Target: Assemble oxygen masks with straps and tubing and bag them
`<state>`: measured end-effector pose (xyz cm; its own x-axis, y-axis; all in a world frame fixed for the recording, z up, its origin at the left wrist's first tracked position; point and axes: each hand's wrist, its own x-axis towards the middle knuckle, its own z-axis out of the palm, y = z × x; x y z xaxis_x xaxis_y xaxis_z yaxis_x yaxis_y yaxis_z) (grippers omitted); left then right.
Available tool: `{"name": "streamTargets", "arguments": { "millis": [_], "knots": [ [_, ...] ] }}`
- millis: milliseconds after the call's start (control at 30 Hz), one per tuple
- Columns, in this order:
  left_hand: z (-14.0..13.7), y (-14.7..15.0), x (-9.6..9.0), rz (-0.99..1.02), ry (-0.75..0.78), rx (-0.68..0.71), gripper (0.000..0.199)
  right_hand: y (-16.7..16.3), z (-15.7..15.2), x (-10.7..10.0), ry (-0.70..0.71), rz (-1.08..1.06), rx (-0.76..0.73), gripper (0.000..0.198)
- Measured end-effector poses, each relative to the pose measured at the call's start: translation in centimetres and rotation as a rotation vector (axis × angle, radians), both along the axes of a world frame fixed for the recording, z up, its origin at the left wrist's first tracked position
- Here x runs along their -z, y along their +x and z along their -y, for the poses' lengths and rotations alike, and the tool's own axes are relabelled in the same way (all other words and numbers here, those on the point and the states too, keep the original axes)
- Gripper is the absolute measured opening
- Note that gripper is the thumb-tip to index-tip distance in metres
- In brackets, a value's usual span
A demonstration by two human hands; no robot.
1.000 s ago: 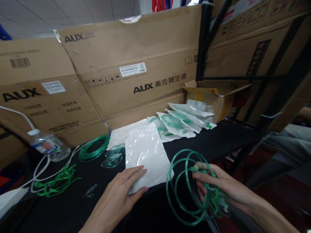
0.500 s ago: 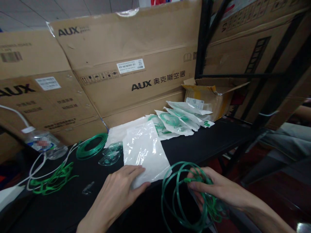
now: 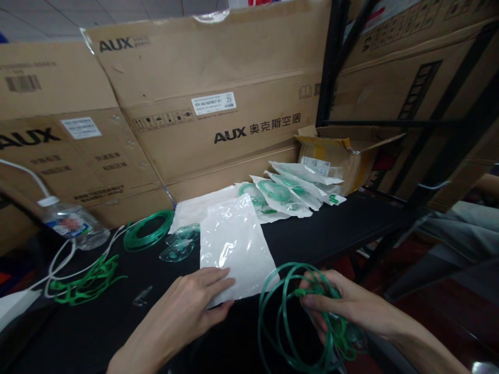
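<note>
Left hand lies open over the near left corner of a white pouch, thumb apart from the fingers. Right hand is closed around a loose coil of green tubing with green bands, held up just off the near edge. The pouch rests flat on a long black worktop, beside some clear green pieces. Farther left lie a green ring of tubing, tangled green straps, a tiny clear part, a white cable and a labelled plastic bottle. Filled pouches overlap along the back, near an open carton. Tall AUX cardboard walls off the rear; a black post stands at the corner, with more boxes to the right. Beyond are a grey panelled ceiling and dim reddish flooring.
</note>
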<state>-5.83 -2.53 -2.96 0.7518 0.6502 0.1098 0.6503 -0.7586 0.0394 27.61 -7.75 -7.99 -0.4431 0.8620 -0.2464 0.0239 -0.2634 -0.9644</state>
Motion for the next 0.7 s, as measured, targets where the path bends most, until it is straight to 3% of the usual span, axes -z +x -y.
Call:
{"name": "streamTargets", "arguments": {
  "millis": [133, 333, 533, 700],
  "knots": [
    [-0.2, -0.2, -0.1, 0.038, -0.012, 0.100, 0.031, 0.0, 0.0, 0.3, -0.009, -0.014, 0.000, 0.037],
    [-0.5, -0.2, -0.7, 0.074, -0.051, 0.122, 0.030, -0.1, -0.1, 0.2, -0.027, -0.059, 0.011, 0.036],
    [0.1, -0.1, -0.7, 0.061, -0.054, 0.032, 0.036, -0.5, 0.3, -0.4, -0.057, -0.079, 0.054, 0.039],
    [0.9, 1.1, 0.0, 0.016, 0.059, -0.043, 0.045, -1.7, 0.2, -2.0, -0.079, -0.119, 0.025, 0.043]
  ]
}}
